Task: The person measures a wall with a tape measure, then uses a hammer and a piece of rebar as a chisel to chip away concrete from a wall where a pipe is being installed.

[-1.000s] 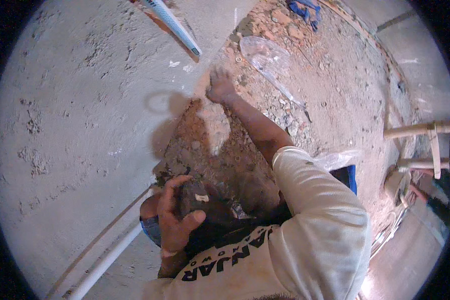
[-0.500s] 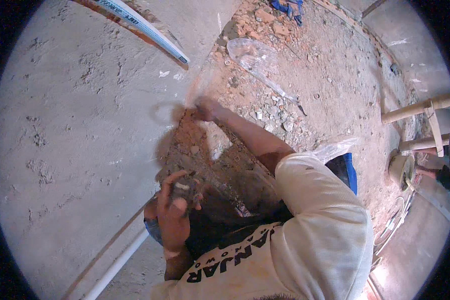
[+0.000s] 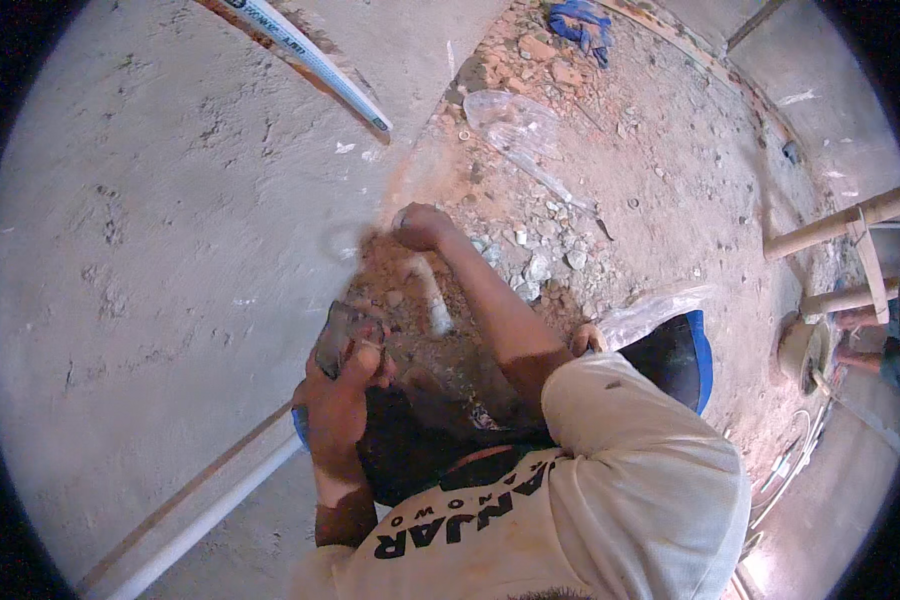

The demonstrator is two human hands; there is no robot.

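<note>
My left hand (image 3: pixel 338 400) is raised beside the wall, its fingers wrapped round a dark grey, dusty block-like piece (image 3: pixel 344 334); its exact kind I cannot make out. Farther forward, my right hand (image 3: pixel 422 228) is closed in a fist at the foot of the wall. Whatever it holds, if anything, is hidden by the fingers. Below that fist lies a dug-out hollow of reddish soil (image 3: pixel 395 275), with a short white pipe (image 3: pixel 436 305) standing in it, partly coated in dirt.
A grey plastered wall (image 3: pixel 170 250) fills the left, with a blue-white pipe (image 3: pixel 320 72) set in a chase. Rubble (image 3: pixel 540 265), a clear plastic bag (image 3: pixel 515 120) and blue cloth (image 3: pixel 582 28) lie on the floor. At right are wooden poles (image 3: pixel 840 222), a bucket (image 3: pixel 802 352) and another person's feet (image 3: pixel 860 360).
My left hand has turned and risen slightly, bringing the grey piece up nearer the wall. The right fist has shifted slightly right and down. The whole view has tilted a little.
</note>
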